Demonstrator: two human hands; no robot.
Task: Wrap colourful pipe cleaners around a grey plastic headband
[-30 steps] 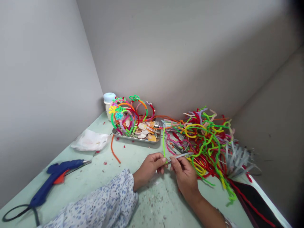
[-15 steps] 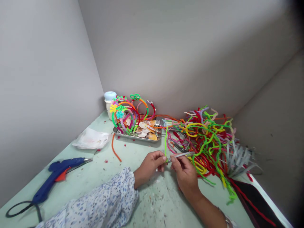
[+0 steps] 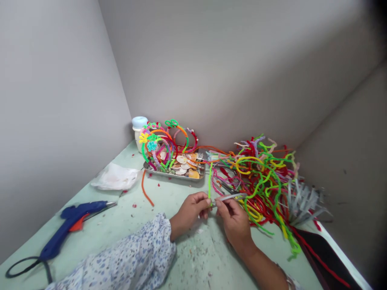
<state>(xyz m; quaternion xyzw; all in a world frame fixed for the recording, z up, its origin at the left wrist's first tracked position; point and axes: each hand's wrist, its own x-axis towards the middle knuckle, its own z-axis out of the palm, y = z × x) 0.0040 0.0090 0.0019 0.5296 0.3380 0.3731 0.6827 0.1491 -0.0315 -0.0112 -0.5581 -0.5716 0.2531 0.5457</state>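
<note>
My left hand pinches the lower end of a lime green pipe cleaner that stands nearly upright from my fingers. My right hand holds one end of a thin grey plastic headband, which points right toward the pile. The two hands meet fingertip to fingertip where the pipe cleaner touches the band's end. Both hands hover just above the pale green table.
A tangled pile of coloured pipe cleaners lies right of my hands, with grey headbands beyond. A metal tray of shells and decorated headbands, a white jar, a plastic bag, a blue glue gun and an orange pipe cleaner lie left.
The hands stay together almost in place; the green pipe cleaner has shifted slightly between the fingers. Nothing was picked up or put down.
</note>
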